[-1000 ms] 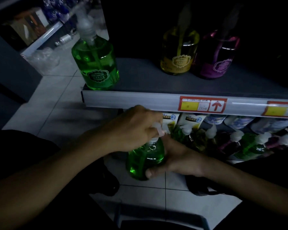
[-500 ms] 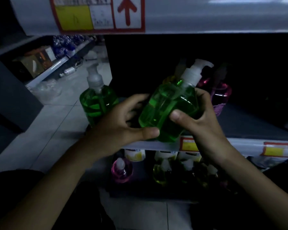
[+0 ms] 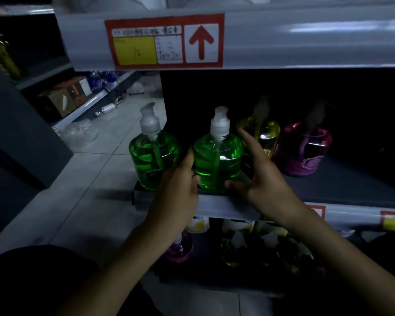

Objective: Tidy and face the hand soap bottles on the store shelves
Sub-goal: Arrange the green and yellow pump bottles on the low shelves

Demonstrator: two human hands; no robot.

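A green soap bottle (image 3: 218,160) with a white pump stands upright at the front of the grey middle shelf (image 3: 342,185). My left hand (image 3: 179,181) wraps its left side and my right hand (image 3: 258,172) cups its right side, thumb at the base. Its back faces me. A second green bottle (image 3: 152,156) stands at the shelf's left end, touching my left hand. A yellow bottle (image 3: 266,135) and a purple bottle (image 3: 306,151) stand further right and deeper in.
The upper shelf's edge (image 3: 283,39) carries a red price tag (image 3: 164,41) just above. Several more bottles (image 3: 237,247) crowd the dark lower shelf. To the left lies tiled floor (image 3: 96,169) with boxes (image 3: 62,99) and a plastic bag (image 3: 80,133) by another rack.
The green bottle went from low in front of the bottom shelf, up tilted in both hands, to standing upright on the middle shelf beside the other green bottle. My view rose with it.
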